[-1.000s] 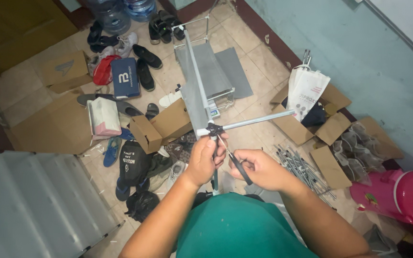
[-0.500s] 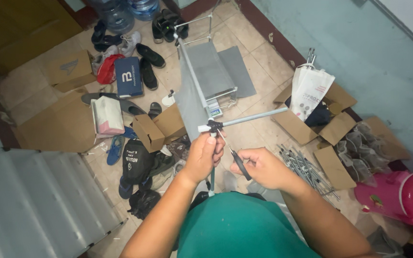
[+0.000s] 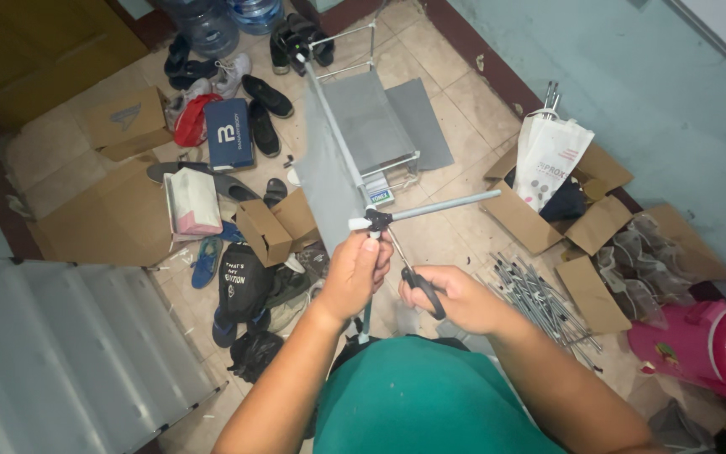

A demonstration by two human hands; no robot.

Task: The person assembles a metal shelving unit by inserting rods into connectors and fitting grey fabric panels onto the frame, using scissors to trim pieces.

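Head view. The left hand (image 3: 355, 273) grips the black corner joint (image 3: 375, 221) of a grey metal rack frame (image 3: 338, 143), fingers closed around it; one tube (image 3: 443, 204) runs right from the joint, and a grey fabric shelf (image 3: 371, 118) stretches away toward the far floor. The right hand (image 3: 455, 298), fingers closed, holds a black-handled screwdriver (image 3: 418, 282) with its tip at the joint. Loose metal rods (image 3: 539, 303) lie on the tiled floor, right.

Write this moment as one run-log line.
left hand: grips black connector | right hand: holds screwdriver to it | grey tube juts right
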